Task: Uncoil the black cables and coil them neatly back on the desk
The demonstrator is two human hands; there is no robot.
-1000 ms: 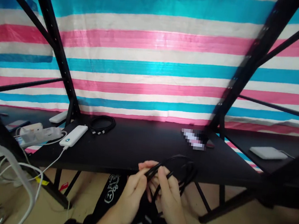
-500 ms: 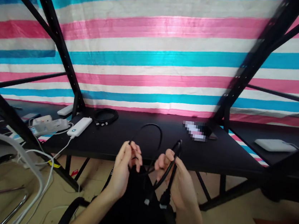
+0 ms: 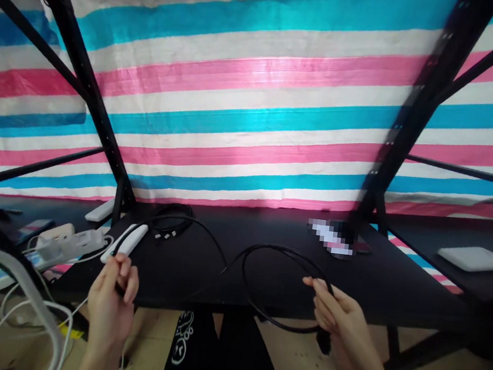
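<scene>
While a black cable (image 3: pixel 275 248) is held up btwn them, L hand (image 3: pixel 112 297) & R hand (image 3: pixel 341 314) are set well apart, fingers closed on it at either side. By L hand, one length is pinched btwn thumb & fingers, w/ a short dark piece seen below the grip; by R hand, a big loose loop is gripped, w/ a dark end hung beneath. Behind the loop, the black desk (image 3: pixel 208 287) is seen; whether it is touched by the cable can't be told. A white oblong device (image 3: pixel 132 240) is partly hidden by cable & L hand. Just beside it, a coiled cable (image 3: pixel 188 218) w/ 3 pale tips is laid. Toward R rear, a pixelated item (image 3: pixel 331 239) is placed. Off R, a flat white device (image 3: pixel 474 258) is seen. Rear is covered by a striped sheet (image 3: pixel 254 114).
</scene>
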